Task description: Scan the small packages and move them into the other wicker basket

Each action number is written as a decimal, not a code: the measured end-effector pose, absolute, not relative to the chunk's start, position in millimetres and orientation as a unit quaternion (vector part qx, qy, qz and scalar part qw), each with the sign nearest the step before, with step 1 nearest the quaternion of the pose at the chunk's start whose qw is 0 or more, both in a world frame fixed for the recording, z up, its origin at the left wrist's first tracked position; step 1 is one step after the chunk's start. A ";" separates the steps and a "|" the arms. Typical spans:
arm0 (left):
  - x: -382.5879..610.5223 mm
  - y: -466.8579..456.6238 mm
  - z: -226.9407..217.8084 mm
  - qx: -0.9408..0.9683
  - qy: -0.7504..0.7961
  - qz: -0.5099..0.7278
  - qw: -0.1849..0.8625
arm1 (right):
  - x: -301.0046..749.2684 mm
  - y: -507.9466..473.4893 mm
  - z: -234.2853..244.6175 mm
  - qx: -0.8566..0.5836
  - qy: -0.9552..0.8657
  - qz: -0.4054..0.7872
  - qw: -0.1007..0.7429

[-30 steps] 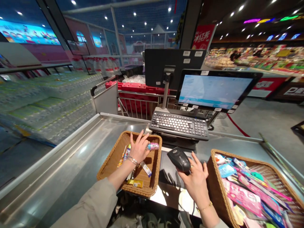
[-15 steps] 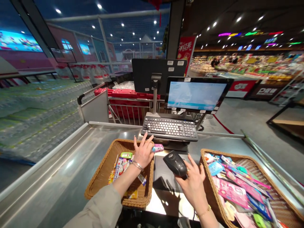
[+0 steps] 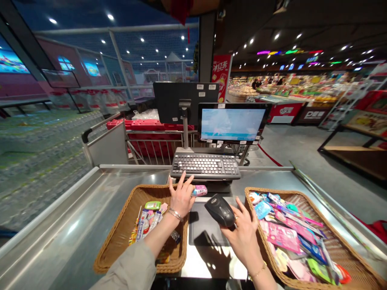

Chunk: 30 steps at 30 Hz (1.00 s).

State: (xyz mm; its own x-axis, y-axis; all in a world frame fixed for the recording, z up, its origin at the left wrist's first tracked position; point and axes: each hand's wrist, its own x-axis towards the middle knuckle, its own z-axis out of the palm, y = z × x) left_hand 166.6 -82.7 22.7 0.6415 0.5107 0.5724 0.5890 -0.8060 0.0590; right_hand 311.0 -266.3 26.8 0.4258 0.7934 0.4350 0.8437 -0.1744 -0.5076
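A pink packet (image 3: 201,190) is pinched crosswise by the left hand (image 3: 182,199), up-left of the barcode scanner (image 3: 219,210) gripped by the right hand (image 3: 242,230).

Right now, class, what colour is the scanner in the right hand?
The scanner is black; the head view shows it best.

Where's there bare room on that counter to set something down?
Bare metal shows left of the left basket, with a smaller patch right of the keyboard, beyond the right basket. It's crowded between the baskets, where the right hand holds a scanner.
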 end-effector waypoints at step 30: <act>185.4 -95.4 28.0 -0.907 -0.277 -0.311 0.063 | 324.8 -285.8 14.5 -0.774 -0.510 -0.068 0.370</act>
